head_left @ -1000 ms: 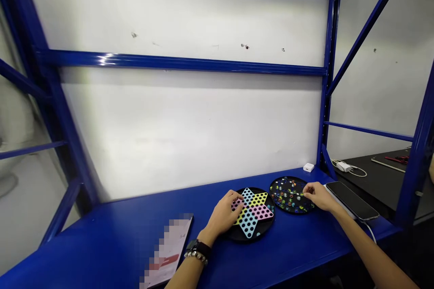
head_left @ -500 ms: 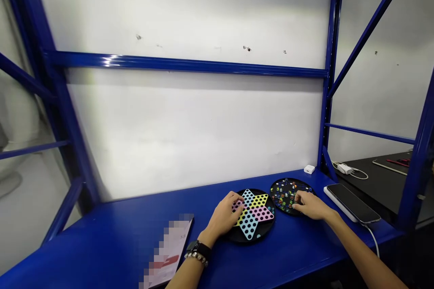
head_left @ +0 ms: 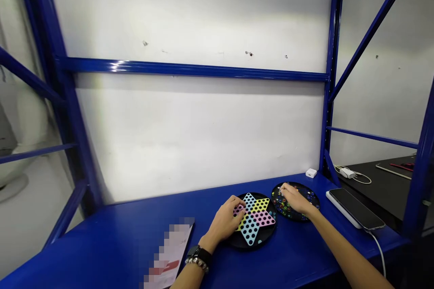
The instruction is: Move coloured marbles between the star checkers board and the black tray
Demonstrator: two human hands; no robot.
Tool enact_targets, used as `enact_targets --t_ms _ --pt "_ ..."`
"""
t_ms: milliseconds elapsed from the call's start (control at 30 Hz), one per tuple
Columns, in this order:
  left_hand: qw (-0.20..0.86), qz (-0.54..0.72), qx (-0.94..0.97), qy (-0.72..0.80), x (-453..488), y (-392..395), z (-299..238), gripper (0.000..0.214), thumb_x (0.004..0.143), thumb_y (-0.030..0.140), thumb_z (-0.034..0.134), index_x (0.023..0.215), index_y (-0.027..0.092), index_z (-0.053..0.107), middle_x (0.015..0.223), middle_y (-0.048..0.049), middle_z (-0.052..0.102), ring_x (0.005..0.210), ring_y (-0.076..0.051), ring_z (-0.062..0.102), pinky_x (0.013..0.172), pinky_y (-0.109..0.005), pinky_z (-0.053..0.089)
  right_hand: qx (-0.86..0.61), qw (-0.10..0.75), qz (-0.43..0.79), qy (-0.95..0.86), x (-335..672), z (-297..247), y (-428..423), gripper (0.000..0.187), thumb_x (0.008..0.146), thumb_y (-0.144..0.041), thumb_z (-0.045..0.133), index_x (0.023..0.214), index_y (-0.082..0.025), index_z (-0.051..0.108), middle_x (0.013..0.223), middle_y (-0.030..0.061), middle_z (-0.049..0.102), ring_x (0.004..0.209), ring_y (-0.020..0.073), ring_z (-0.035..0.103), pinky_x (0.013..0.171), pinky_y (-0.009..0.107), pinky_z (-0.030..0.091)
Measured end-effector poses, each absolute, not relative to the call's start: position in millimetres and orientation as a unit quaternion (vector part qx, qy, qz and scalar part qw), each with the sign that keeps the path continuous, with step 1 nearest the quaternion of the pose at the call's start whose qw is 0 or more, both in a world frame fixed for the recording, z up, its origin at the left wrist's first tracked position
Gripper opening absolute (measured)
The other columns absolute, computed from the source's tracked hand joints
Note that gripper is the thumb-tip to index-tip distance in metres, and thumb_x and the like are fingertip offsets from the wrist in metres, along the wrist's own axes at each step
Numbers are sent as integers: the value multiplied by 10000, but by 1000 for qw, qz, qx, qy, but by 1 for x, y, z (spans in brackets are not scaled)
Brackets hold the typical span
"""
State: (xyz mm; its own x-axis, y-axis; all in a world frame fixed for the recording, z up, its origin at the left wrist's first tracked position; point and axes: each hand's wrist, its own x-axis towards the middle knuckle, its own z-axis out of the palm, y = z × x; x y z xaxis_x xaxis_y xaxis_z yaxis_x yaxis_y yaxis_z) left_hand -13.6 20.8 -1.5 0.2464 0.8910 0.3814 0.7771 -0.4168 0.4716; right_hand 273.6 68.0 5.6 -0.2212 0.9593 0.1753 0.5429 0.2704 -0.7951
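A star-shaped Chinese checkers board (head_left: 251,227), with blue, yellow and pink points full of round holes, lies in a round black tray (head_left: 262,237). My left hand (head_left: 227,217) rests over the board's left side, its fingers bent and the thumb apart from them, with part of a pink point showing between. Over a second round black tray (head_left: 313,197), my right hand (head_left: 295,198) has thumb and fingertips pinched together at the tray's left side; a pale spot shows there, too small to name. Many coloured glass marbles (head_left: 288,211) lie in this tray, partly hidden by the hand.
A phone (head_left: 356,207) lies on a white block (head_left: 343,211) with a cable at the right. A white charger (head_left: 311,173) sits near the back edge. A partly pixelated tablet-like panel (head_left: 172,253) lies at left. Blue metal posts and a white wall frame the blue table (head_left: 132,235).
My right hand has moved left and away from me over the marbles, towards the tray's far left part. My left hand stays on the board. The camera view has shifted slightly.
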Motion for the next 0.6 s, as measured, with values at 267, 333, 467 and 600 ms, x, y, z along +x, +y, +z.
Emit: enact_targets --t_ms 267,333,467,600 --pt "86 308 789 524 -13 21 1 188 887 319 503 961 239 657 1052 -48 674 973 -214 644 885 -328 505 -530 99 71 -839 207 0 39 313 924 -286 394 1158 -164 563 1144 172 634 1006 289 641 852 397 447" --pt "90 308 790 522 -12 21 0 184 885 310 505 961 236 656 1055 -48 673 968 -212 644 885 -330 505 -530 95 59 -841 209 0 38 342 935 -277 378 1197 -149 559 1165 187 628 1010 301 643 843 399 453" --pt "91 301 789 528 -11 22 -1 189 886 303 508 980 235 658 1071 -45 667 982 -209 640 895 -328 495 -521 94 31 -848 213 -5 39 373 921 -203 379 1253 -127 530 1186 200 616 1009 300 632 814 377 445" --pt "79 265 797 536 -10 20 0 240 883 301 512 1055 234 667 1124 -54 658 1023 -220 624 914 -339 479 -507 158 78 -843 217 -12 43 279 880 -140 389 1083 -184 575 1070 113 643 912 220 618 784 315 414"
